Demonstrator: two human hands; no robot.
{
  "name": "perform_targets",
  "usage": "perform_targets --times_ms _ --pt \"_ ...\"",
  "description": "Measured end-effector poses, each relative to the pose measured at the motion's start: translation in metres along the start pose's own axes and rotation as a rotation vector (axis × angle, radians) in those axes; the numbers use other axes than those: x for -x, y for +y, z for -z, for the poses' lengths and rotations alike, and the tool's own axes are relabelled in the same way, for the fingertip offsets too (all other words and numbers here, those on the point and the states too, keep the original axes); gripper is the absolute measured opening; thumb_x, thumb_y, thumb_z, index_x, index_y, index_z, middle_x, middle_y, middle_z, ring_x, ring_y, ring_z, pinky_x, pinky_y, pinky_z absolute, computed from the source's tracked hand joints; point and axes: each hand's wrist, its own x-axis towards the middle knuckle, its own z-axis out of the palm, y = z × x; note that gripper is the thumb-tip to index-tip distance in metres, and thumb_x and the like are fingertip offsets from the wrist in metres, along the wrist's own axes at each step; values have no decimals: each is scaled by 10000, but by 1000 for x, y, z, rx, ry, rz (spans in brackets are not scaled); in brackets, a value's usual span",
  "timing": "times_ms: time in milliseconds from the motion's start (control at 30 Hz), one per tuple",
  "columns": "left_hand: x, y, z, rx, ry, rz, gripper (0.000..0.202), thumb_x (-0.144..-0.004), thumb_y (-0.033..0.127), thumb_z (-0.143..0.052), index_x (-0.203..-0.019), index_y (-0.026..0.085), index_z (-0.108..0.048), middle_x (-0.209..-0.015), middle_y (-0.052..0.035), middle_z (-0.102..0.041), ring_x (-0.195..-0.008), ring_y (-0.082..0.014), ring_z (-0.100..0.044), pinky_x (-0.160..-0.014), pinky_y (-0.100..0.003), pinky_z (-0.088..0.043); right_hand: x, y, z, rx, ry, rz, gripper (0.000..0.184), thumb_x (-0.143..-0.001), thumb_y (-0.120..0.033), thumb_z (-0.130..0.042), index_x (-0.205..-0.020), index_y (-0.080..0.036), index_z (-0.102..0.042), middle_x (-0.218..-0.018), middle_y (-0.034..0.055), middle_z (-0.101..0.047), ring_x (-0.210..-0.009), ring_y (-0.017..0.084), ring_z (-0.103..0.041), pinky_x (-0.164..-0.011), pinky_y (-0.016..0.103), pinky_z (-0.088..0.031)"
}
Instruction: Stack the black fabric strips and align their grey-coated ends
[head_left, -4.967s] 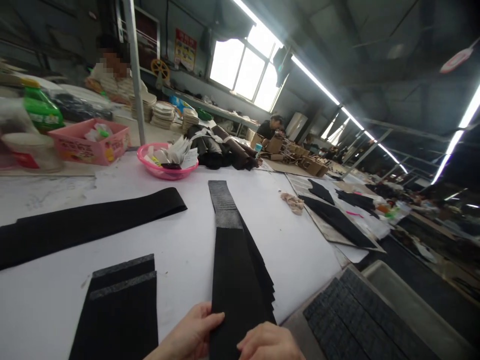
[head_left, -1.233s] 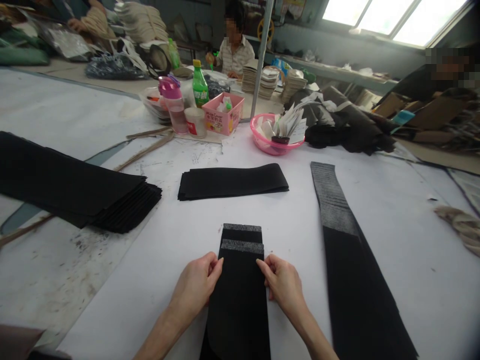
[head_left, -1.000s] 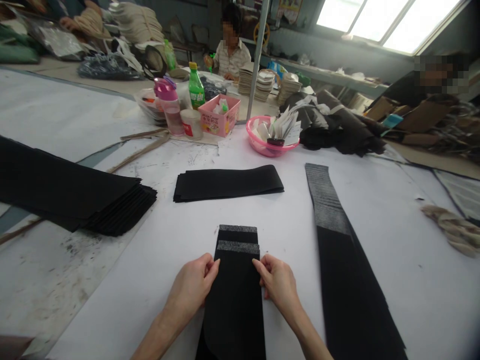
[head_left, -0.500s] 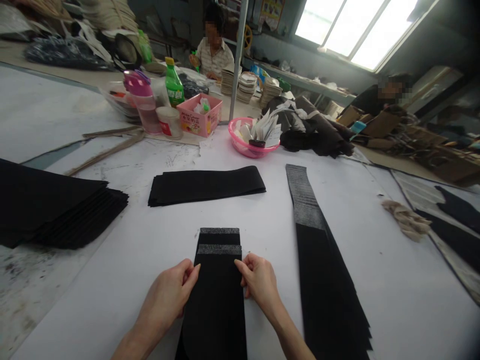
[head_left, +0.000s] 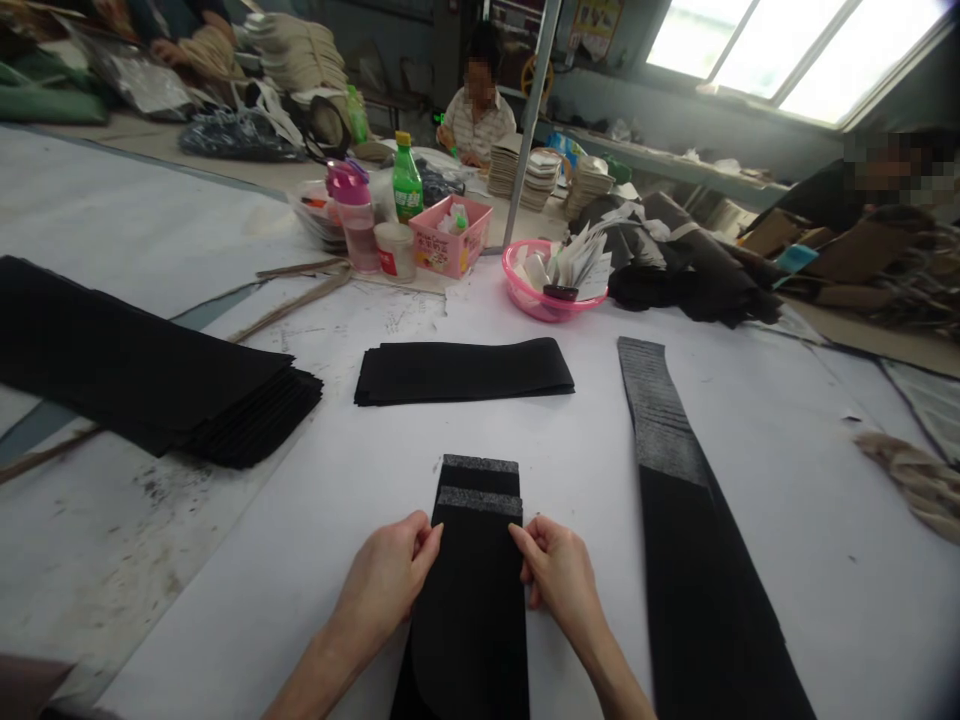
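Two overlapping black felt strips lie lengthwise on the white table right in front of me. My left hand pinches the top strip's left edge, fingers closed against it. My right hand pinches its right edge the same way. The strip underneath sticks out a little beyond the top one at the far end, showing a grey band.
A long fanned row of black strips runs along the right. A folded black stack lies ahead, a bigger black pile at left. Pink bowl, pink box, bottles and a metal post stand beyond. Other people sit behind.
Five seconds ago both hands held the near end of the long row at right; now they are on the two-strip stack. Over the last second only the camera swung; the hands kept their hold.
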Motion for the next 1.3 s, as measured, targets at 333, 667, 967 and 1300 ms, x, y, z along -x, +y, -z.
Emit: perform_targets --times_ms 333,667,967,1300 --pt "-2 -2 -2 -53 -5 -2 380 -933 447 -323 -639 215 -393 -479 51 -496 -375 -96 -445 -439 -221 -216 -1 0 0 -6 13 -20 345 -911 -431 -474 -644 -213 -479 -451 -51 -600 -305 101 -528 -350 173 -325" --pt "-3 -4 -4 -118 -61 12 393 -936 462 -307 -646 215 -402 -453 58 -507 -360 -96 -472 -437 -206 -253 0 1 1 -54 9 -37 323 -906 -396 -497 -647 -202 -494 -455 -50 -598 -316 86 -529 -351 146 -333" --pt "-3 -7 -5 -91 -65 17 393 -939 469 -301 -652 215 -389 -450 70 -499 -311 -83 -438 -411 -201 -253 -5 2 2 -66 -17 -42 310 -897 -379 -500 -644 -199 -501 -453 -40 -603 -313 90 -530 -337 147 -316" --pt "-2 0 -2 -121 -21 11 370 -934 430 -334 -642 211 -395 -450 62 -474 -365 -86 -442 -442 -211 -220 -7 5 0 -80 -30 -44 325 -892 -401 -499 -637 -199 -500 -456 -31 -611 -317 98 -536 -331 153 -321"
